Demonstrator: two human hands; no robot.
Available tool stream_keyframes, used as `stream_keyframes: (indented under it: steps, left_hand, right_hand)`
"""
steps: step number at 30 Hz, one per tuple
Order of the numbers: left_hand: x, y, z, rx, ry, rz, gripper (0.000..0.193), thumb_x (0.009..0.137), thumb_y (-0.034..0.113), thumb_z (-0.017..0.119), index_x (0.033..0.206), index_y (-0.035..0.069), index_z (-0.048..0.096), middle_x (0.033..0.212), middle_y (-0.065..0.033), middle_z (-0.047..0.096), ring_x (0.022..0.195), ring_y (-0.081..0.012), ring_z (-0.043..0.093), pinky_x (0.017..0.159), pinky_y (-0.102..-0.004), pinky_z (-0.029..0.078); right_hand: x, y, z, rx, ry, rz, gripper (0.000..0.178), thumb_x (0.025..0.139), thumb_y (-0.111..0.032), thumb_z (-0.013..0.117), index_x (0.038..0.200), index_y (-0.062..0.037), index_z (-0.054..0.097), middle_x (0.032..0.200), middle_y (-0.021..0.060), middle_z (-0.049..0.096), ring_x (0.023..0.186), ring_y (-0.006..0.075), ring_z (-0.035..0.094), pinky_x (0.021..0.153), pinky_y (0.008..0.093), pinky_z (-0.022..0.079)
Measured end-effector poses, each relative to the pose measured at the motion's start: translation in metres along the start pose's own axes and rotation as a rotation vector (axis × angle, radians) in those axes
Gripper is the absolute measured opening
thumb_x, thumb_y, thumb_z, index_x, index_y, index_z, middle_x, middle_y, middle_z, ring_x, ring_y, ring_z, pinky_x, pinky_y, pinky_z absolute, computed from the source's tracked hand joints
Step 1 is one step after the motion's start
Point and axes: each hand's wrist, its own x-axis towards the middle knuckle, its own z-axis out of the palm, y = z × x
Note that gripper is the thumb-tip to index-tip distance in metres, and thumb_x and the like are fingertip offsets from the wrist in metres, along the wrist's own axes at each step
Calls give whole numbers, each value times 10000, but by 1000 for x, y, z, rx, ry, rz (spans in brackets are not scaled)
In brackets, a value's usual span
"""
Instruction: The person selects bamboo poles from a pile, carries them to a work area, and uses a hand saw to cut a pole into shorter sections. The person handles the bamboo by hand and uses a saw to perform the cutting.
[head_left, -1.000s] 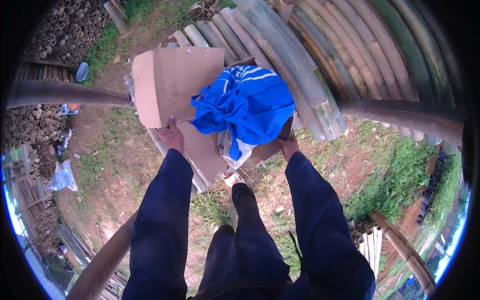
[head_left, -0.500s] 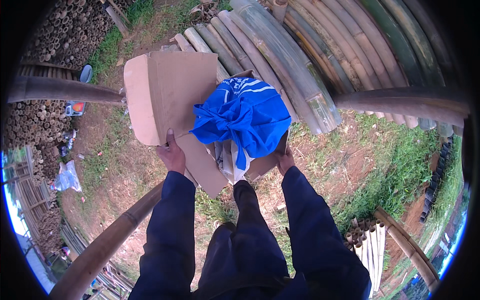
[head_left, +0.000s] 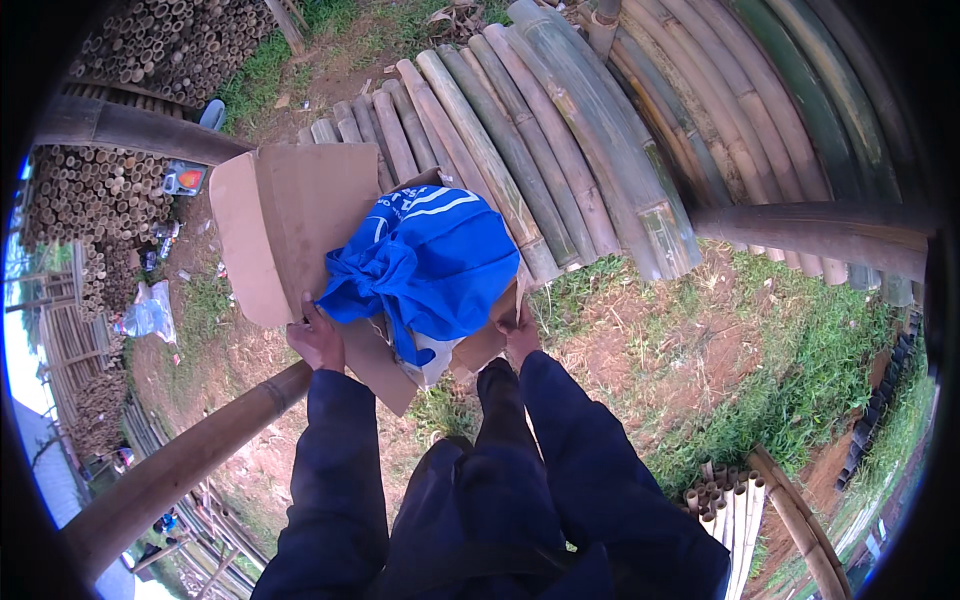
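Note:
In front of me is an open cardboard box (head_left: 318, 205) with its brown flaps spread out. A blue cloth bag (head_left: 450, 260), knotted on its near left side and marked with white print, sits on top of it. My left hand (head_left: 318, 340) is closed on a flap at the box's near left, thumb on top. At the near right corner my right hand (head_left: 519, 335) grips the cardboard, its fingers partly hidden beneath. Something white (head_left: 432, 362) shows under the bag; what else lies inside is covered.
A slatted bamboo platform (head_left: 560, 140) stretches beyond the box to the right. Bamboo poles (head_left: 190, 465) slant in at lower left, and cut bamboo stacks (head_left: 95, 195) rise at far left. A plastic bag (head_left: 150, 315) lies on the ground. Upright bamboo pieces (head_left: 735, 510) stand at lower right.
Both hands have carried the box and blue bag to the left and slightly nearer in the view. More of the bamboo platform shows behind them. Both grips stay the same.

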Motion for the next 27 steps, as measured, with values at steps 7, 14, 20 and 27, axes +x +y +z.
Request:
stream_keyframes:
  steps: [7, 14, 20, 27]
  left_hand:
    - [13, -80, -15, 562, 52, -73, 414, 956, 343, 622, 1143, -24, 581, 761, -210, 588, 752, -385, 621, 692, -497, 432]
    - [19, 13, -14, 297, 161, -320, 598, 1009, 410, 544, 817, -145, 657, 818, -357, 646, 777, -523, 639, 723, -589, 472]
    - [23, -9, 4, 383, 159, -462, 611, 1003, 395, 538, 841, -183, 651, 842, -371, 658, 827, -510, 664, 756, -576, 493]
    - [19, -10, 13, 296, 101, -382, 327, 957, 192, 566, 1098, -86, 664, 1029, -286, 683, 988, -472, 645, 842, -546, 518]
  right_hand:
    - [10, 4, 73, -79, -108, 59, 819, 824, 153, 558, 1563, -119, 331, 1200, 41, 575, 1045, 143, 552, 897, 272, 446]
    - [45, 28, 90, -268, -182, -38, 793, 821, 181, 529, 1538, -79, 313, 1247, 83, 584, 1051, 154, 563, 862, 262, 475]
    - [34, 83, 109, -380, -161, -68, 829, 827, 216, 487, 1527, -127, 207, 1244, 104, 556, 1093, 195, 563, 853, 303, 504]
    - [8, 109, 102, -347, -157, 280, 874, 900, 147, 499, 1551, -231, 55, 1120, 129, 526, 840, 185, 563, 606, 363, 494]
